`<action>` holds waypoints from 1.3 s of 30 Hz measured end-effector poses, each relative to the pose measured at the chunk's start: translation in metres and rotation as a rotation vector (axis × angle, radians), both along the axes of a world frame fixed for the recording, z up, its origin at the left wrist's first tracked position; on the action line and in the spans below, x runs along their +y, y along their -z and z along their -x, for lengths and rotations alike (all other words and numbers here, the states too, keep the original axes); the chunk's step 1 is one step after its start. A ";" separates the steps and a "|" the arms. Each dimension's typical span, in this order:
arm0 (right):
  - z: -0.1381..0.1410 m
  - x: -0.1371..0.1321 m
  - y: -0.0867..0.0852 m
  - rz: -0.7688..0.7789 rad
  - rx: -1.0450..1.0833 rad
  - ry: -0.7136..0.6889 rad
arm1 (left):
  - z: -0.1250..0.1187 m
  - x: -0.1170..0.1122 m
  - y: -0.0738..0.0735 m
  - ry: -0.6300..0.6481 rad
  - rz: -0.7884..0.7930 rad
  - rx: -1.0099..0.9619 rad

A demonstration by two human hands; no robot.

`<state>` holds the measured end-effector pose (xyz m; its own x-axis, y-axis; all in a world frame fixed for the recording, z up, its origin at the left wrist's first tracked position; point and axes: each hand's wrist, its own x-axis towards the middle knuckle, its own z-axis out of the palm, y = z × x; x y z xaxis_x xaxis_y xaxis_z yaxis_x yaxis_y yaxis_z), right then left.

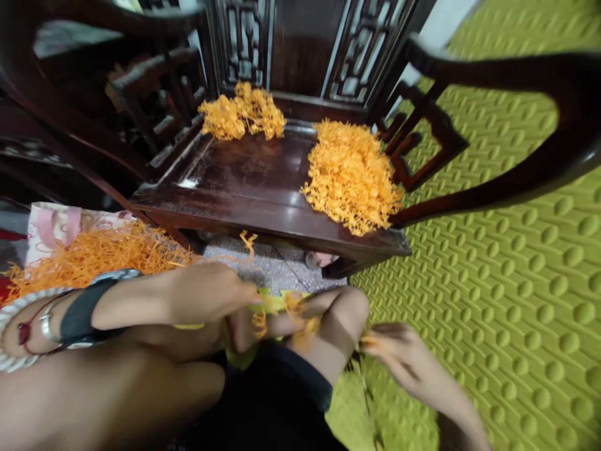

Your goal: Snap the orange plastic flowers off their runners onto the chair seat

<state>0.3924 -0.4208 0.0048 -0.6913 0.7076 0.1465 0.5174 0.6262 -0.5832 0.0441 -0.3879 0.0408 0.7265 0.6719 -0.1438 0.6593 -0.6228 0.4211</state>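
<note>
My left hand (206, 293) reaches across my lap with its fingers pinched together on small orange plastic pieces (263, 313) that lie by my bent knee (342, 313). My right hand (399, 354) is low beside that knee, smeared by motion, with its fingertips closed on a small orange bit (369, 341). In front of me stands a dark wooden chair (244, 200). On its seat lie a big heap of orange pieces (350, 175) at the right and a smaller heap (241, 116) at the back left.
A mass of loose orange strands (94, 254) lies at the left on a pale pink bag (51, 228). A green bumpy mat (507, 282) covers the floor on the right. The chair's curved armrest (539, 119) juts out at the upper right.
</note>
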 end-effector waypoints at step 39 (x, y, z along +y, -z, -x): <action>0.071 0.274 -0.033 -0.314 -0.329 0.688 | -0.013 0.004 -0.056 -0.396 -0.046 -0.526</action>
